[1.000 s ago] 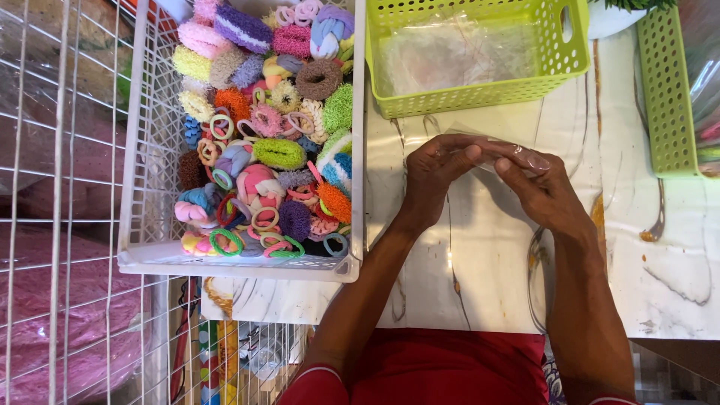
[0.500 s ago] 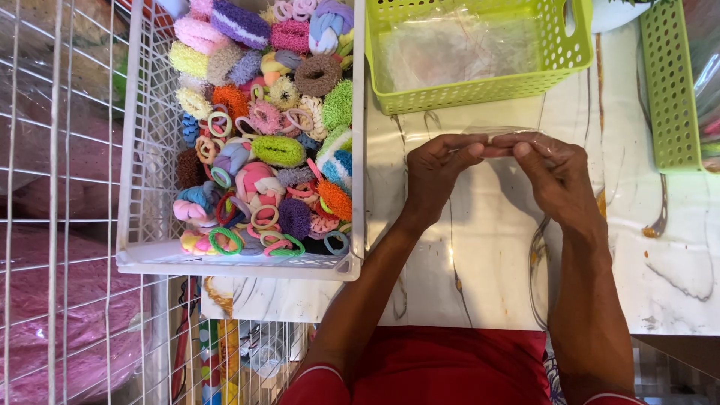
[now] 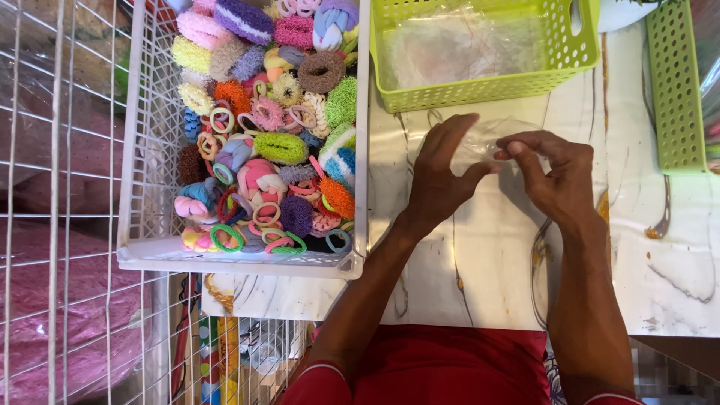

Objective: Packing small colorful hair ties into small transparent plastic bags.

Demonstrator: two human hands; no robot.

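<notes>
Both hands are above the white marble-patterned table top [image 3: 487,270], in front of the lime green plastic basket with perforated walls [image 3: 480,88]. Between them is a small clear plastic bag [image 3: 491,139], thin and almost invisible against the table. The left hand [image 3: 442,176] has its fingers stretched out and a little spread, with the thumb pointing to the right; the thumb and the fingers seem to pinch the left edge of the bag, but the film is so clear that I cannot tell exactly where the contact is. The right hand [image 3: 555,172] is more closed: its thumb and forefinger are pressed together on the right part of the bag, and the other fingers are curled down. The bag is held just over the table, close to the front wall of the green basket.

At the left stands a white plastic crate with lattice walls [image 3: 150,187], full of colourful hair ties and fluffy scrunchies [image 3: 270,142]. A second green perforated basket [image 3: 675,90] is at the right edge. A white wire rack [image 3: 60,225] is far left.
</notes>
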